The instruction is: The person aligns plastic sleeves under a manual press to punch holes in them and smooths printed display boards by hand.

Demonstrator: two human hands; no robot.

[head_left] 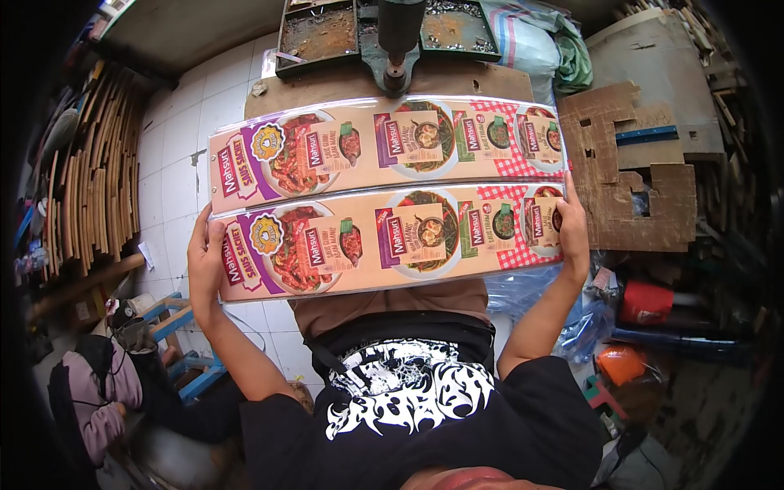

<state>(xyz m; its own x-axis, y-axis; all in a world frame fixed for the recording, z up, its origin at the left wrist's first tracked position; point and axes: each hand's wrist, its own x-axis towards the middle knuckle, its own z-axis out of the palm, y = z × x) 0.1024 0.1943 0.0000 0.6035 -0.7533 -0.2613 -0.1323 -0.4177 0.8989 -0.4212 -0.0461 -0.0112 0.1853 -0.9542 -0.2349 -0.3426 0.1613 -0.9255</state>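
Note:
My left hand (pixel 207 253) grips the left end of a long glossy printed panel (pixel 367 273), its thumb on the front face. My right hand (pixel 573 230) holds the right end of that panel, fingers along the edge. The panel shows food pictures and "Mahsuri" lettering. Directly beyond it lies a second matching panel (pixel 359 181), with the two long edges touching or nearly so. A small hole-like mark shows at the far panel's left end. The dark metal spindle of a machine (pixel 395 69) comes down at the far panel's back edge.
Two green trays (pixel 318 39) with metal bits flank the machine on a wooden board (pixel 327 94). Cut brown boards (pixel 637 188) lie at right. Stacked boards (pixel 94 163) stand at left. Another person (pixel 106 392) is at lower left. Plastic wrap (pixel 588 322) lies below right.

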